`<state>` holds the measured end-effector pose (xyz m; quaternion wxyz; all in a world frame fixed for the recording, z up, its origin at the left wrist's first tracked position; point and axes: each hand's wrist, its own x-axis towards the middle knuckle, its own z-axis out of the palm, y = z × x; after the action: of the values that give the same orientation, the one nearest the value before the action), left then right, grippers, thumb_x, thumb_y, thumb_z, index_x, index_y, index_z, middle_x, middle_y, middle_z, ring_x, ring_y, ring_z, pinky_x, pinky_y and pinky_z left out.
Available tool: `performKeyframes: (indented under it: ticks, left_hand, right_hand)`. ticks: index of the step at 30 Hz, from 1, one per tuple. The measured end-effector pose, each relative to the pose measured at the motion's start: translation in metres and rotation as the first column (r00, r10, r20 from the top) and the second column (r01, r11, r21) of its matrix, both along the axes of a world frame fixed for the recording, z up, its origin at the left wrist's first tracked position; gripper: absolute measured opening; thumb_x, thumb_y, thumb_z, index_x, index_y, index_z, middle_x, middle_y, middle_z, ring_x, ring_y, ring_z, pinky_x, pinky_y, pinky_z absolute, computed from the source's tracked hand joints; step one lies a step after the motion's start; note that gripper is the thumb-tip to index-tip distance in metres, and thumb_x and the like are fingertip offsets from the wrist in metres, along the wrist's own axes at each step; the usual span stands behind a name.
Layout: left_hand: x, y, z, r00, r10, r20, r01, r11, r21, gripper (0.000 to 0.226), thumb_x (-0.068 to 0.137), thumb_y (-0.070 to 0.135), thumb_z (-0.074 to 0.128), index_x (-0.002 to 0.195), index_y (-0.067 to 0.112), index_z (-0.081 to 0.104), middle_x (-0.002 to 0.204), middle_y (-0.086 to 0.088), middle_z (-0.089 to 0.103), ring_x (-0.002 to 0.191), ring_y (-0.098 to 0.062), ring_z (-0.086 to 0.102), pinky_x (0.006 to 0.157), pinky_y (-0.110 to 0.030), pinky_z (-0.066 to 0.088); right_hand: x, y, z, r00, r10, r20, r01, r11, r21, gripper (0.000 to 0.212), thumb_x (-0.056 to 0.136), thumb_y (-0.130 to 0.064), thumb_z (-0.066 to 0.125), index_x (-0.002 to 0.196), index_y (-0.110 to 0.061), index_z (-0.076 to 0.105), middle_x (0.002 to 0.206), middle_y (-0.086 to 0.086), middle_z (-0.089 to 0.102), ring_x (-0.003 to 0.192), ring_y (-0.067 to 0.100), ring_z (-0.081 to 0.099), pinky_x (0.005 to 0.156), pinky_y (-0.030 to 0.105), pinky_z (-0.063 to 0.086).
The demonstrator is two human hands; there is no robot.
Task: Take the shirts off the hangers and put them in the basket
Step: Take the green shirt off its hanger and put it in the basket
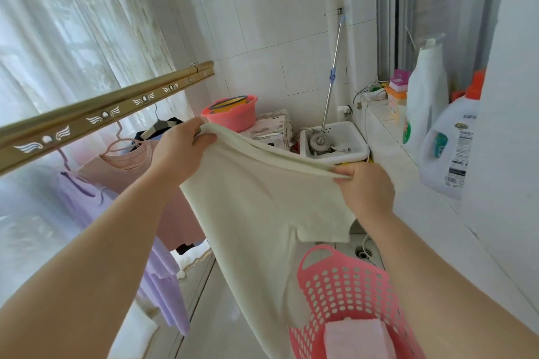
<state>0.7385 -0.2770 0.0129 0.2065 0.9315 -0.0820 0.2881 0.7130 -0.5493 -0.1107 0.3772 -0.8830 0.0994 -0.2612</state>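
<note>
A cream-white shirt (262, 213) hangs stretched between my two hands, off any hanger. My left hand (178, 148) grips its upper left edge and my right hand (364, 186) pinches the right end. Below it stands a pink perforated basket (350, 280) with a folded pink cloth (355, 338) inside. On the gold drying rail (96, 114) at the left hang a lilac shirt (87, 198), a pink shirt (125, 163) and a dark garment (163, 125), each on a hanger.
A pink tub (233, 114) sits on a box by the tiled wall. A white mop sink (335, 140) with a mop handle (332, 79) stands in the corner. Detergent bottles (449, 140) line the ledge at the right. A floor drain (363, 252) lies behind the basket.
</note>
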Motion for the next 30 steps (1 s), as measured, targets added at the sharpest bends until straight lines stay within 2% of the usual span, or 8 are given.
performKeyframes:
  ticks: [2,5,10,13,16,20,24,30]
  left_hand:
    - [0.003,-0.005,-0.003,1.0,0.031,-0.004,-0.031,0.999,0.016,0.011,0.096,0.024,0.054,0.094,0.013,0.057,0.071,0.001,0.048,0.079,-0.026,0.047,0.065,-0.033,0.032]
    - [0.011,-0.02,-0.005,0.998,0.051,0.024,-0.051,0.999,-0.002,0.015,0.097,0.024,0.051,0.091,0.01,0.053,0.077,-0.005,0.052,0.078,-0.026,0.046,0.063,-0.034,0.031]
    - [0.019,-0.05,-0.014,0.999,0.01,0.04,-0.008,0.999,-0.039,0.014,0.098,0.024,0.049,0.09,0.012,0.05,0.081,-0.007,0.054,0.078,-0.025,0.046,0.061,-0.034,0.031]
    - [0.02,-0.062,-0.019,0.997,0.0,0.08,0.008,0.995,-0.101,0.01,0.097,0.024,0.049,0.091,0.016,0.052,0.079,-0.004,0.053,0.077,-0.027,0.047,0.059,-0.034,0.03]
    - [0.021,-0.066,-0.028,0.996,-0.037,0.079,0.05,0.985,-0.165,0.012,0.096,0.025,0.05,0.089,0.016,0.052,0.071,0.0,0.051,0.074,-0.026,0.049,0.055,-0.033,0.031]
    - [0.019,-0.067,-0.046,1.0,-0.008,0.028,0.012,0.989,-0.148,0.015,0.097,0.026,0.049,0.093,0.013,0.055,0.077,-0.002,0.053,0.076,-0.028,0.05,0.058,-0.033,0.032]
    - [0.017,-0.063,-0.053,0.999,0.041,-0.035,-0.044,0.996,-0.079,0.015,0.098,0.026,0.046,0.096,0.014,0.055,0.084,-0.004,0.055,0.08,-0.027,0.051,0.062,-0.033,0.035]
    - [-0.002,-0.046,-0.074,0.963,-0.245,-0.111,0.229,0.963,-0.138,0.011,0.095,0.018,0.054,0.09,0.01,0.058,0.076,-0.001,0.053,0.078,-0.025,0.049,0.067,-0.035,0.037]
  right_hand:
    - [0.001,-0.011,0.017,0.994,-0.094,0.049,0.096,0.995,-0.034,0.026,0.088,-0.018,0.059,0.104,-0.034,0.073,0.098,-0.006,0.073,0.081,0.018,0.063,0.059,0.023,0.041]
    - [0.0,-0.025,0.031,0.977,-0.178,0.115,0.187,0.98,-0.074,0.033,0.087,-0.01,0.053,0.103,-0.034,0.069,0.098,-0.008,0.07,0.086,0.019,0.062,0.061,0.026,0.039]
    - [-0.009,-0.053,0.039,0.96,-0.25,0.129,0.26,0.963,-0.067,0.043,0.089,-0.005,0.046,0.123,-0.03,0.057,0.113,-0.006,0.069,0.1,0.024,0.062,0.066,0.027,0.037]
    - [-0.011,-0.069,0.038,0.949,-0.276,0.156,0.279,0.96,-0.003,0.04,0.091,-0.009,0.043,0.114,-0.032,0.066,0.105,-0.004,0.071,0.09,0.029,0.066,0.071,0.033,0.049]
    - [-0.016,-0.075,0.042,0.956,-0.248,0.159,0.24,0.969,0.065,0.039,0.088,-0.005,0.044,0.102,-0.03,0.071,0.093,-0.005,0.071,0.075,0.027,0.069,0.072,0.04,0.053]
    - [-0.024,-0.073,0.028,0.966,-0.242,0.086,0.23,0.964,0.135,0.042,0.081,0.001,0.048,0.103,-0.028,0.07,0.094,-0.004,0.072,0.082,0.025,0.069,0.079,0.038,0.052]
    - [-0.032,-0.062,0.013,0.966,-0.255,0.046,0.25,0.964,0.089,0.043,0.086,-0.001,0.054,0.116,-0.029,0.067,0.113,-0.002,0.067,0.102,0.024,0.062,0.08,0.03,0.046]
    - [-0.066,-0.047,-0.015,0.941,-0.317,-0.117,0.329,0.938,0.107,0.049,0.084,0.003,0.044,0.12,-0.022,0.065,0.125,0.006,0.06,0.113,0.03,0.055,0.09,0.035,0.043]
